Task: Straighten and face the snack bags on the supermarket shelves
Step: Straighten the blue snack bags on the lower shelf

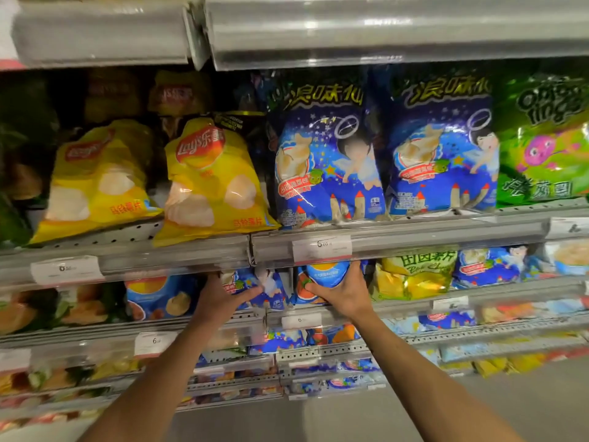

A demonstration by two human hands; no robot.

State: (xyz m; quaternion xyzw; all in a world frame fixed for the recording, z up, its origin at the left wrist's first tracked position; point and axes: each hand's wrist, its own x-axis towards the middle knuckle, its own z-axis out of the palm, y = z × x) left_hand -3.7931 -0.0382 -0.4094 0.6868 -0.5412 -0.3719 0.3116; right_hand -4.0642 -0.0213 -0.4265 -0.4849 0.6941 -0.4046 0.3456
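Both my hands reach into the second shelf down, under its price rail. My right hand [342, 293] grips a blue snack bag with an orange picture [325, 272], fingers wrapped over its front. My left hand [228, 296] presses flat against a neighbouring blue-and-white snack bag [271, 290]; whether it grips the bag I cannot tell. On the shelf above stand two yellow Lay's bags [216, 183], leaning, and two upright dark blue bags [328, 161].
A green bag [541, 138] stands at the right of the upper shelf. Yellow-green bags [414, 275] sit right of my right hand, another blue bag [159, 298] to the left. Price rails [322, 250] edge every shelf; lower shelves hold several more bags.
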